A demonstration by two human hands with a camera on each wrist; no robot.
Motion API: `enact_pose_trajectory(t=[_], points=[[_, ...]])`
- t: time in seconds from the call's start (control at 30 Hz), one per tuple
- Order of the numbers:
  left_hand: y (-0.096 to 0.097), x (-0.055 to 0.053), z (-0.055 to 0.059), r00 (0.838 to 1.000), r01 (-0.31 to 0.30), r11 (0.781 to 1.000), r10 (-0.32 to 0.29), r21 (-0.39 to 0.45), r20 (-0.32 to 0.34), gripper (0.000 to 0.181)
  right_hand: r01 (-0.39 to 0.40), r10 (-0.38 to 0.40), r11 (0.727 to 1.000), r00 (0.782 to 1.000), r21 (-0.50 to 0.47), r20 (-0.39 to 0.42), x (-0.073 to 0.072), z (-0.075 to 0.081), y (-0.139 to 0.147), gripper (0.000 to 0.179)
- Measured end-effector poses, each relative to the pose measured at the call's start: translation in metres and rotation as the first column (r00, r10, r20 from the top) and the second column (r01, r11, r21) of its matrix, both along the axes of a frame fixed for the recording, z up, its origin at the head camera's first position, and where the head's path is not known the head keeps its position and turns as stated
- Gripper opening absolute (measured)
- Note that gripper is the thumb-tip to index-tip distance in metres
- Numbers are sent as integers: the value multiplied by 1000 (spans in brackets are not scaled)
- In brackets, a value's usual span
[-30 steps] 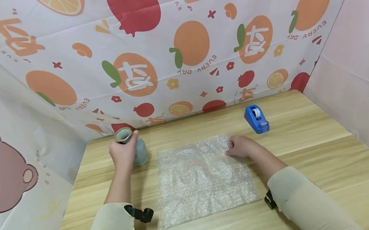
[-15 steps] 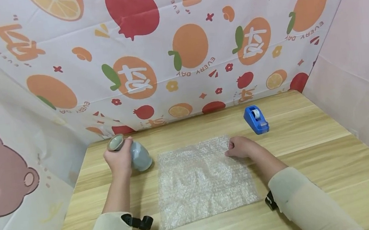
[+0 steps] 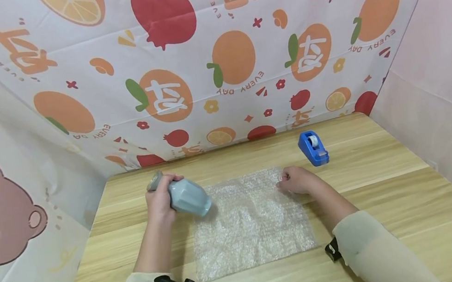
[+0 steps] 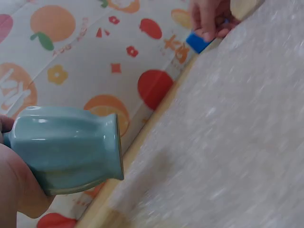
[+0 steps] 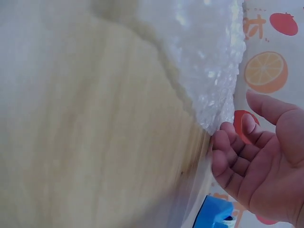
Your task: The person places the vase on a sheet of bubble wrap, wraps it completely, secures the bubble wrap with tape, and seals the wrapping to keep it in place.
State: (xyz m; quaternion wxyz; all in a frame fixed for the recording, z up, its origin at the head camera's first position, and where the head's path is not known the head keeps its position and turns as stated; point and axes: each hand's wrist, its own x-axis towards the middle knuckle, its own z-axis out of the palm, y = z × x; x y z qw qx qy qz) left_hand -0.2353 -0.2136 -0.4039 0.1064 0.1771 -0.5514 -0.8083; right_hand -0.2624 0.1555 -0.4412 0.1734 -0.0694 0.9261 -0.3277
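Note:
My left hand [image 3: 160, 200] grips a pale blue-green ceramic vase [image 3: 190, 197] around its neck. The vase lies tilted nearly on its side in the air, its base pointing right over the left edge of a bubble wrap sheet [image 3: 252, 228]. In the left wrist view the faceted body of the vase [image 4: 71, 149] shows, while its neck is hidden by the hand. My right hand [image 3: 299, 179] rests at the far right corner of the sheet. The right wrist view shows its fingers [image 5: 228, 156] loosely curled against that corner, with the thumb apart and nothing pinched.
A blue tape dispenser [image 3: 313, 148] with a roll of clear tape stands at the back right, beyond the right hand. Fruit-printed cloth [image 3: 201, 69] hangs along the back edge of the wooden table [image 3: 383, 197]. Each sleeve carries a black wrist mount.
The left hand has tipped the vase from upright to nearly sideways and brought it right, its base now over the bubble wrap. The right hand has stayed at the sheet's corner.

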Motion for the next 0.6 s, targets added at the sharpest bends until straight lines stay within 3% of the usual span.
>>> enact_pose_trajectory(t=[0.13,0.37,0.6], points=[[14,4,-7,997,77,996,-78,37,5,22,-25,23,999,997,-30,-73,1,0,-5,28],[37,11,-17,984,173,981,-176,92,31,23,-124,106,988,979,-96,-176,13,8,-29,22],[56,18,-24,967,245,962,-252,118,45,15,-194,170,966,975,-173,-144,30,12,-56,20]])
